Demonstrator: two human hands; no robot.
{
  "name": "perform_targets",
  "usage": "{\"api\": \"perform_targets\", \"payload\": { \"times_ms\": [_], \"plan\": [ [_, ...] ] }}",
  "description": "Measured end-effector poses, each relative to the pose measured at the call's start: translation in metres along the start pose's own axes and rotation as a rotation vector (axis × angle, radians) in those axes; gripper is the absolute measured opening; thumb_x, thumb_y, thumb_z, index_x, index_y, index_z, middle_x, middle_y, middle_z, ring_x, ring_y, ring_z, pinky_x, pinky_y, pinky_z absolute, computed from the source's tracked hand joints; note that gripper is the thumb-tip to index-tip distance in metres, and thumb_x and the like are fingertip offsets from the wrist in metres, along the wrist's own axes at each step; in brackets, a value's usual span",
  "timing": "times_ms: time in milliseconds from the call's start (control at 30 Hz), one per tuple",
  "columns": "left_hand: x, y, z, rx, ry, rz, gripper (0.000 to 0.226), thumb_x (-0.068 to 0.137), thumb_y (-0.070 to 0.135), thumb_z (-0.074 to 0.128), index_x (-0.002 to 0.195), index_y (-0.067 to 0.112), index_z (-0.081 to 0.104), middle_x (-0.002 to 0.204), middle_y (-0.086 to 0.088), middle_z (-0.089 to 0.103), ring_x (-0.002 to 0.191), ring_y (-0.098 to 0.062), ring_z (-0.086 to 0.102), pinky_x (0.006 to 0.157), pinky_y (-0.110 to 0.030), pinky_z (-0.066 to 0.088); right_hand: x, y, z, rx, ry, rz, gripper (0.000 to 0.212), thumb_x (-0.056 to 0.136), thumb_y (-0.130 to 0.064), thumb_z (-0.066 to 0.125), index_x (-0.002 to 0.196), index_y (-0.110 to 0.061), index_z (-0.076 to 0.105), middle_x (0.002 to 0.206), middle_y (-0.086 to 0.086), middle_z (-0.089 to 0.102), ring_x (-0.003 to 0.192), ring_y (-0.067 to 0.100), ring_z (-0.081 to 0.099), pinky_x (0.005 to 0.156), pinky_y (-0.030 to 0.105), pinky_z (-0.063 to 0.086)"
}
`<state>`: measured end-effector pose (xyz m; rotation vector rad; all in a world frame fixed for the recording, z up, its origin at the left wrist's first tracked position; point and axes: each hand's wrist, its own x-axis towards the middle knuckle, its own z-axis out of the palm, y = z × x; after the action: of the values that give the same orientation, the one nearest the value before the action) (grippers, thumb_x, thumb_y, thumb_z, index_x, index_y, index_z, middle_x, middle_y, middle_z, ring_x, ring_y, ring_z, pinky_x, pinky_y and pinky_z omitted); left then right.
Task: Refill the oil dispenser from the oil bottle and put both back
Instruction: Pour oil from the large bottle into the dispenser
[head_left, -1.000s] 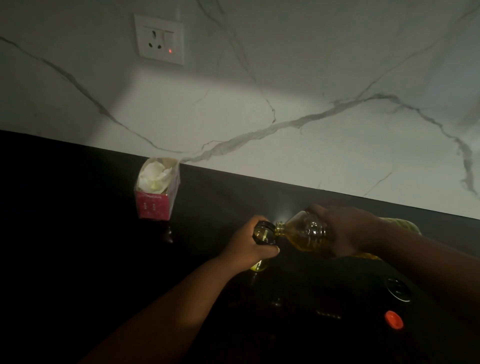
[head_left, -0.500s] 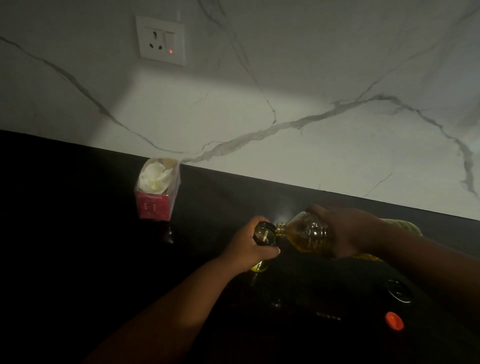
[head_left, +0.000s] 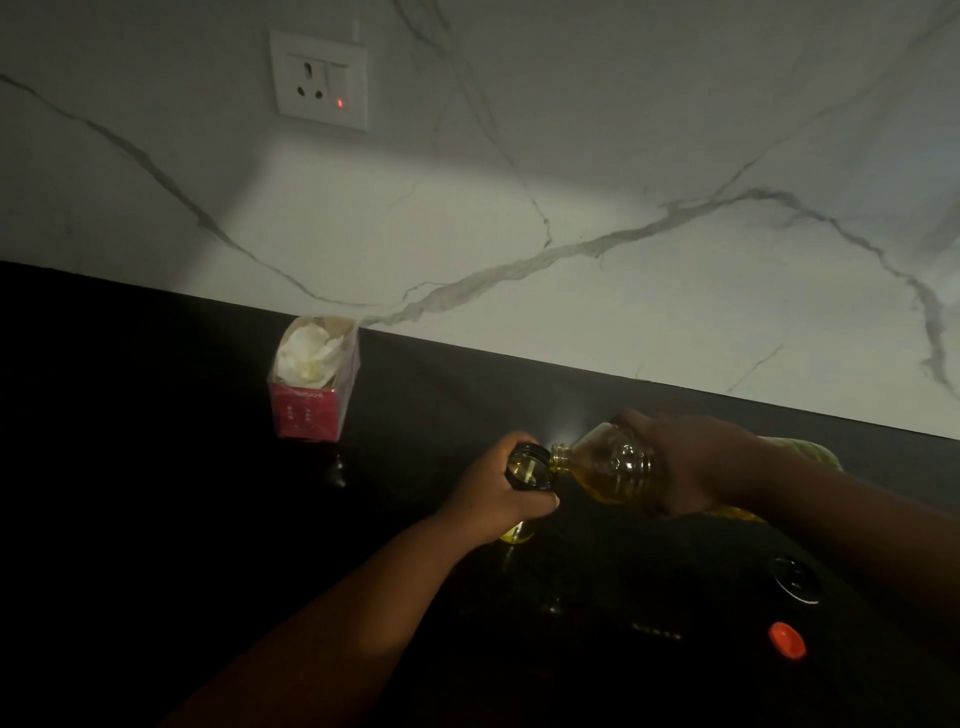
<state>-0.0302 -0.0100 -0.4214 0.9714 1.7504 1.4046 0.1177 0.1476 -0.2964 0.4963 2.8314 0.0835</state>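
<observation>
The room is dim. The left hand (head_left: 498, 486) is wrapped around the dispenser (head_left: 529, 467), which stands upright on the black table (head_left: 156, 467); its dark open mouth faces up and a little yellow oil shows at its base below the fingers. The right hand (head_left: 691, 462) grips the bottle (head_left: 605, 467) around its body and holds it tipped nearly flat, neck to the left — its mouth sits right at the rim of the dispenser's opening. Yellow oil pools along the bottle's lower side. Whether oil is running at the mouth cannot be made out.

On the table near the right forearm lie an orange cap (head_left: 787, 640) and, just beyond it, a dark round lid (head_left: 796, 579), apart from each other. A pink carton (head_left: 311, 410) holding something white stands to the left, at the foot of the marble wall (head_left: 571, 156). A socket (head_left: 319, 78) on the wall shows a red light.
</observation>
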Motion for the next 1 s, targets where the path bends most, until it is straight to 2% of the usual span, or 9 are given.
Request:
{"api": "perform_targets", "payload": {
  "times_ms": [133, 233, 500, 600, 667, 733, 833, 1000],
  "plan": [
    [0.0003, -0.0003, 0.0002, -0.005, 0.006, 0.007, 0.054, 0.072, 0.018, 0.082, 0.104, 0.048, 0.05, 0.109, 0.005, 0.062, 0.1, -0.016, 0.064, 0.088, -0.038, 0.054, 0.0004, 0.0009, 0.0002, -0.019, 0.008, 0.002, 0.087, 0.061, -0.04, 0.082, 0.132, -0.03, 0.033, 0.114, -0.007, 0.061, 0.089, 0.008, 0.056, 0.072, 0.02, 0.037],
    [0.0003, -0.0006, 0.0001, -0.007, 0.009, 0.009, 0.054, 0.071, 0.018, 0.082, 0.106, 0.046, 0.051, 0.108, 0.003, 0.064, 0.1, -0.017, 0.065, 0.089, -0.04, 0.054, 0.0019, 0.0027, 0.0021, 0.001, 0.008, -0.012, 0.087, 0.059, -0.043, 0.082, 0.131, -0.03, 0.034, 0.115, -0.007, 0.062, 0.098, 0.011, 0.06, 0.074, 0.021, 0.04],
    [-0.0002, -0.0005, 0.0, -0.016, 0.0, 0.011, 0.055, 0.073, 0.016, 0.081, 0.106, 0.046, 0.05, 0.109, 0.004, 0.062, 0.101, -0.016, 0.063, 0.088, -0.036, 0.053, 0.0012, 0.0014, -0.0002, -0.01, 0.004, -0.018, 0.09, 0.06, -0.041, 0.083, 0.134, -0.028, 0.033, 0.115, -0.005, 0.062, 0.1, 0.014, 0.062, 0.077, 0.022, 0.043],
    [0.0005, -0.0006, 0.0, -0.005, -0.001, 0.018, 0.053, 0.073, 0.015, 0.081, 0.103, 0.047, 0.051, 0.106, 0.005, 0.063, 0.1, -0.017, 0.064, 0.089, -0.04, 0.054, 0.0019, 0.0011, -0.001, -0.016, -0.003, -0.008, 0.091, 0.06, -0.041, 0.083, 0.135, -0.03, 0.032, 0.116, -0.005, 0.062, 0.1, 0.014, 0.062, 0.079, 0.025, 0.046],
    [0.0008, -0.0007, 0.0, -0.002, 0.001, 0.018, 0.053, 0.071, 0.017, 0.082, 0.102, 0.048, 0.051, 0.105, 0.004, 0.063, 0.099, -0.018, 0.065, 0.09, -0.043, 0.055, 0.0012, 0.0006, -0.0023, -0.019, -0.005, -0.006, 0.091, 0.061, -0.04, 0.083, 0.135, -0.029, 0.032, 0.116, -0.004, 0.062, 0.1, 0.014, 0.061, 0.076, 0.023, 0.042],
    [0.0012, -0.0011, -0.0002, -0.002, 0.001, 0.014, 0.054, 0.071, 0.018, 0.082, 0.103, 0.049, 0.051, 0.107, 0.004, 0.063, 0.1, -0.018, 0.064, 0.091, -0.043, 0.055, 0.0003, 0.0, -0.0026, -0.037, -0.006, -0.002, 0.09, 0.062, -0.04, 0.082, 0.135, -0.029, 0.031, 0.116, -0.004, 0.062, 0.1, 0.014, 0.061, 0.074, 0.021, 0.04],
    [0.0016, -0.0011, 0.0003, 0.001, -0.002, 0.015, 0.055, 0.072, 0.017, 0.082, 0.104, 0.049, 0.05, 0.109, 0.005, 0.061, 0.101, -0.016, 0.063, 0.089, -0.039, 0.054, 0.0, 0.0001, -0.0011, -0.052, -0.002, 0.016, 0.093, 0.06, -0.043, 0.082, 0.136, -0.03, 0.03, 0.117, -0.002, 0.062, 0.102, 0.017, 0.062, 0.08, 0.027, 0.048],
    [0.0023, -0.0022, 0.0, 0.001, -0.004, 0.008, 0.058, 0.072, 0.018, 0.083, 0.114, 0.041, 0.05, 0.11, 0.005, 0.061, 0.101, -0.016, 0.063, 0.089, -0.039, 0.054, 0.0008, 0.0011, -0.0005, -0.061, 0.002, 0.013, 0.092, 0.06, -0.044, 0.082, 0.135, -0.03, 0.03, 0.116, -0.002, 0.061, 0.101, 0.017, 0.062, 0.077, 0.025, 0.045]
  ]
}}
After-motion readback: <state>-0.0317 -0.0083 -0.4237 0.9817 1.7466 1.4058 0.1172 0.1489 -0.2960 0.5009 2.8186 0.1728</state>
